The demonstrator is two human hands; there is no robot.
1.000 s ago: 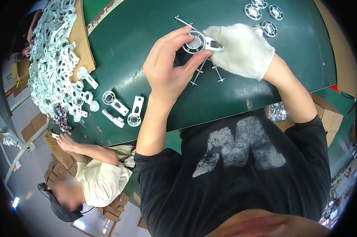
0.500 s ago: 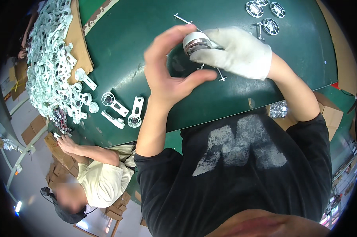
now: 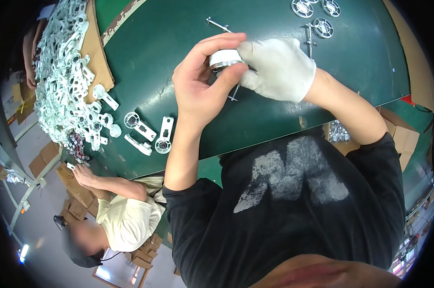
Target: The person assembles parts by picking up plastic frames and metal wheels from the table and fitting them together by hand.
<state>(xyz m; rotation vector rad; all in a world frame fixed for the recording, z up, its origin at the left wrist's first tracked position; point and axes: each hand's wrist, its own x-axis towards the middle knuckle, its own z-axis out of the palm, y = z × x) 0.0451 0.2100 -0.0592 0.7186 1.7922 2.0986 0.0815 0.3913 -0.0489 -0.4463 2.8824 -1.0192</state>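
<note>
Left hand (image 3: 195, 84) and gloved right hand (image 3: 281, 69) are gripping a white part (image 3: 225, 58) over a green tabletop (image 3: 149, 62); a white heap (image 3: 62, 72) is lying leftward, near a co-worker (image 3: 130, 218).

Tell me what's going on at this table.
A person is handling a round-headed white part with both hands over the green table: the bare left hand has fingers and thumb around the head, and the gloved right hand holds it from the other side. Three similar white pieces lie near the left forearm, with a big pile beyond. Spoked rings lie at the far right. A co-worker's hand holds something small and white.
</note>
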